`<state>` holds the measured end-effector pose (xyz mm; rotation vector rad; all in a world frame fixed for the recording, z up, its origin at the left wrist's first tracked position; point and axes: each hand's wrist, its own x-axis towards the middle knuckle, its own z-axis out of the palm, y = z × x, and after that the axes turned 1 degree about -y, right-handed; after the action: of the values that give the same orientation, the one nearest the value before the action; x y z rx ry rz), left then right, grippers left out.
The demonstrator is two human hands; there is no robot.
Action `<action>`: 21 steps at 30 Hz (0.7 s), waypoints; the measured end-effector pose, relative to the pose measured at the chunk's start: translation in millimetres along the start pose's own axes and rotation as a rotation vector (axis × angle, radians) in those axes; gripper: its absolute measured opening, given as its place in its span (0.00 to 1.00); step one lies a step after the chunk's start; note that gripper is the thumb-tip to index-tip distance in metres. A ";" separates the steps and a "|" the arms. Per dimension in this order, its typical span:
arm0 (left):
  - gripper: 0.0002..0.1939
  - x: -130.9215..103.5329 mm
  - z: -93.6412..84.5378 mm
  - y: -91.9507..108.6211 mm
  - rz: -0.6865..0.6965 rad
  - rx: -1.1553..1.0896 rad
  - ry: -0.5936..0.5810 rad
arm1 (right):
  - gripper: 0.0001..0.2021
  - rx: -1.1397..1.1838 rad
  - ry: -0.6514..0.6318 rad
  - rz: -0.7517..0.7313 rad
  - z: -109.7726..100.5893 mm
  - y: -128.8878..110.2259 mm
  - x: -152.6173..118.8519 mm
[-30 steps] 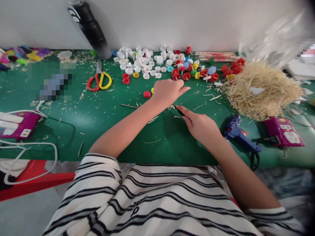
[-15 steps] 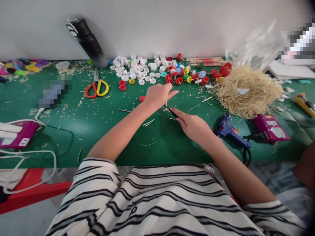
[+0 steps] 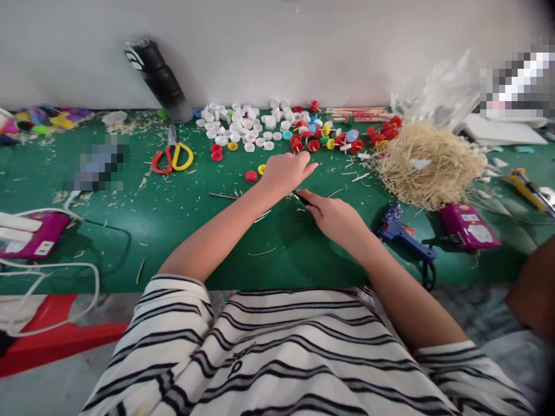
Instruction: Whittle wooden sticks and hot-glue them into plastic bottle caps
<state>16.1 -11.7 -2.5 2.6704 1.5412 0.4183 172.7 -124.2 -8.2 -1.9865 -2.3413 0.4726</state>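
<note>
My left hand (image 3: 288, 173) is closed over the green tabletop, fingers pointing away from me; whatever it pinches is hidden beneath it. Close to its fingers, my right hand (image 3: 336, 216) grips a thin dark-handled tool (image 3: 301, 198) whose tip goes under the left hand. Left of my left hand lie a red bottle cap (image 3: 251, 176) and a partly covered yellow cap (image 3: 261, 169). A thin metal rod (image 3: 223, 196) rests beside my left forearm. Pale slivers (image 3: 262, 216) are scattered below my hands.
Behind my hands are white caps (image 3: 249, 124) and coloured caps with sticks through them (image 3: 313, 144). Scissors (image 3: 172, 156) and a black bottle (image 3: 158, 81) stand left. To the right are shredded straw (image 3: 429, 164), a blue glue gun (image 3: 401, 234), a purple power block (image 3: 469, 225) and a cutter (image 3: 529, 188).
My left hand has shifted slightly right, and a yellow cap beside it now shows. The tool's tip has gone further under the left hand. The view has turned a little.
</note>
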 end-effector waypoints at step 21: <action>0.25 -6.9 1.9 2.3 0.000 0.007 -0.017 | 0.29 -0.030 -0.033 0.062 1.8 -3.9 -6.4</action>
<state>15.2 -18.5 -5.5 2.6721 1.5406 0.3907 169.7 -131.3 -7.8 -2.0860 -2.3247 0.4793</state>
